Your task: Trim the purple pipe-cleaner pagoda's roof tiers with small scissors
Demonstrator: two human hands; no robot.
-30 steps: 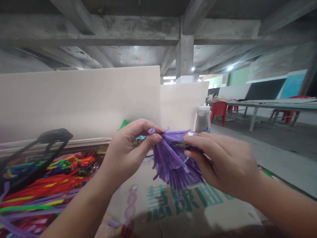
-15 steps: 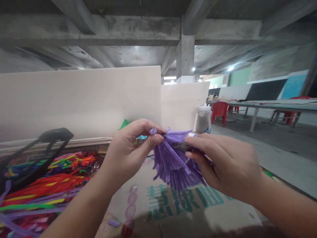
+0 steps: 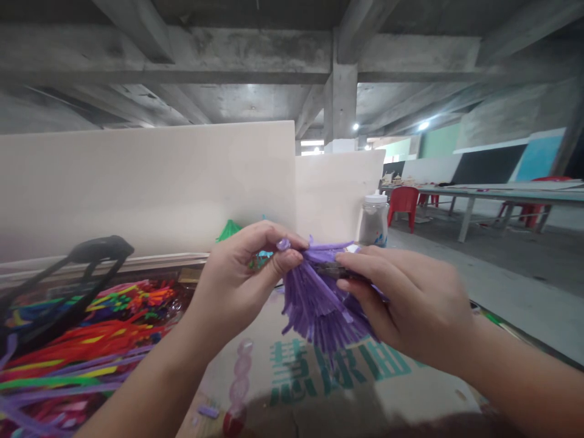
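The grip of the left hand [image 3: 241,267] is closed: the top of a purple fringed bundle [image 3: 314,304] is pinched between thumb and fingers, and a small purple curl protrudes beside the thumb tip. The grip of the right hand [image 3: 410,298] is closed on a small metal tool [image 3: 331,269], which is held between thumb and forefinger with its dark tip laid against the upper strands. Whether the tip is parted or pressed together cannot be told. The bundle is held up between the two hands, in front of the camera, its strands fanned downward above a cardboard sheet [image 3: 255,377] printed with green characters; its right edge is partly hidden by the right hand.

At the left, a pile of coloured fuzzy strips [image 3: 91,331], in red, purple, green and yellow, is partly covered by a black looped object [image 3: 103,246]. A short purple scrap [image 3: 208,412] is seen on the sheet's near left part. A green fringed piece [image 3: 228,230] is partly blocked by the left hand, and a clear bottle [image 3: 373,222] with a white lid is placed beyond the right hand. Farther back, the view is closed off by pale panels [image 3: 150,182]; at the right, a red chair [image 3: 403,204] is seen near a long table [image 3: 502,193].
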